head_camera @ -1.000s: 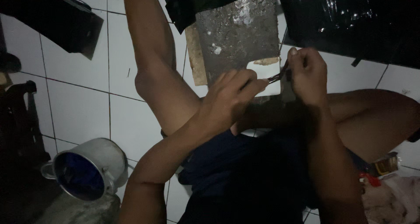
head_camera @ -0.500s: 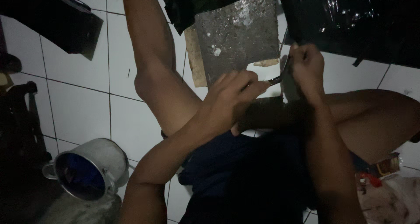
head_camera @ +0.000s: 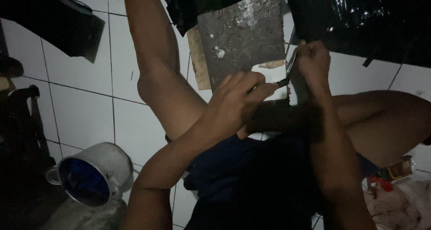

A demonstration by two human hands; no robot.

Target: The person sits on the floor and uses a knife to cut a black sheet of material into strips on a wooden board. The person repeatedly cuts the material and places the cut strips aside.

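I sit on a white tiled floor with my legs spread. My left hand (head_camera: 238,102) grips a small dark tool (head_camera: 282,82) whose tip points right. My right hand (head_camera: 312,61) is closed around a thin dark strip (head_camera: 292,61) that rises toward the black sheet above. The tool tip meets that strip between the two hands. Just beyond them lies a grey, stained board (head_camera: 244,32) on a wooden piece (head_camera: 197,59). What exactly the strip is stays too dark to tell.
A metal pot (head_camera: 92,176) with a dark blue inside stands at the lower left. Black plastic sheet (head_camera: 359,19) covers the upper right. A dark box (head_camera: 49,23) sits upper left, dark objects line the left edge, and crumpled wrappers (head_camera: 395,189) lie lower right.
My right hand has lifted slightly, up toward the black sheet, drawing the strip with it. My left hand stays in place with the tool.
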